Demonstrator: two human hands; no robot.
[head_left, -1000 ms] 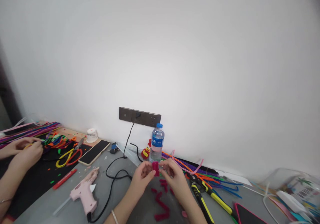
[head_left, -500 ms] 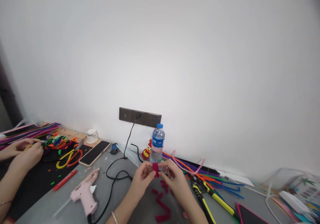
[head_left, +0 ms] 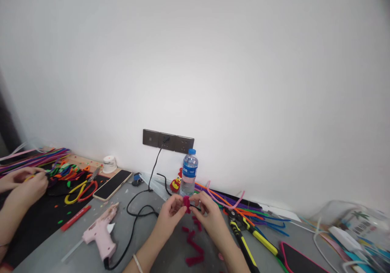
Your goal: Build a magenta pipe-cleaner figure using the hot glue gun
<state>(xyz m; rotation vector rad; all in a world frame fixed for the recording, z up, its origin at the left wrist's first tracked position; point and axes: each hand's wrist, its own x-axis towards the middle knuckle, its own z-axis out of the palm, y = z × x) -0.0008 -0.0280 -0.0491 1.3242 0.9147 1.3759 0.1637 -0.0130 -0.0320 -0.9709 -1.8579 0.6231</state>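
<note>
Between the fingertips of both hands is a small magenta fuzzy piece (head_left: 186, 204), which looks like bent pipe cleaner. My left hand (head_left: 170, 214) pinches its left side, thumb and forefinger closed on it. On the opposite side my right hand (head_left: 207, 212) grips the same piece with thumb and forefinger. Below the hands, more magenta pipe cleaner pieces (head_left: 195, 246) lie on the grey table (head_left: 158, 254), some of them bent in a zigzag. A water bottle (head_left: 189, 175) with a blue cap stands just behind the fingers, beside a small red and yellow figure (head_left: 176, 180).
A pink glue gun (head_left: 100, 234) with a black cord, a phone (head_left: 112, 185), scissors (head_left: 81, 191) and a red marker (head_left: 76, 218) lie left. Another person's hands (head_left: 30, 183) work at far left. Yellow-black pliers (head_left: 243, 240), coloured pipe cleaners (head_left: 262, 218) and a pink-edged device (head_left: 300, 261) lie right.
The whole view has shifted slightly, so things sit a little further left and higher. Both hands keep their hold on the magenta piece, which appears turned a little.
</note>
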